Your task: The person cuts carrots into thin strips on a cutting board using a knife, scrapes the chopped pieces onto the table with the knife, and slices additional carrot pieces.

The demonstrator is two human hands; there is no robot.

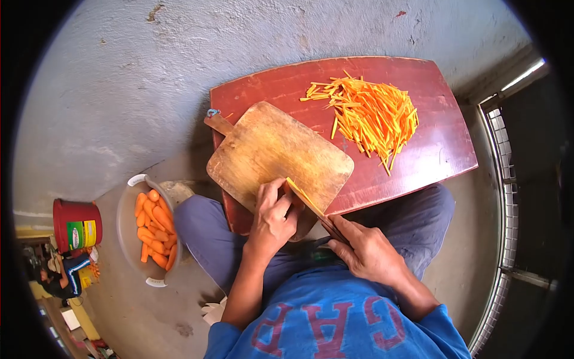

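Observation:
My left hand (pixel 273 219) is closed at the near edge of the wooden cutting board (pixel 269 140), its fingers curled against a knife. Along the far side of the blade shows a thin orange strip of carrot (pixel 299 190); the rest of the piece under my fingers is hidden. The knife (pixel 315 210) lies slanted across the board's near right edge, its handle gripped by my right hand (pixel 369 248). To the right of the board, a heap of carrot sticks (pixel 375 116) is spread on the red table (pixel 436 149).
On the floor at left stands a translucent tub (pixel 124 224) with several whole peeled carrots (pixel 156 227). Beyond it are a red bucket (pixel 63 218) and another person (pixel 63 275). A wall (pixel 179 60) runs along the table's back; a metal grille (pixel 508 221) is at right.

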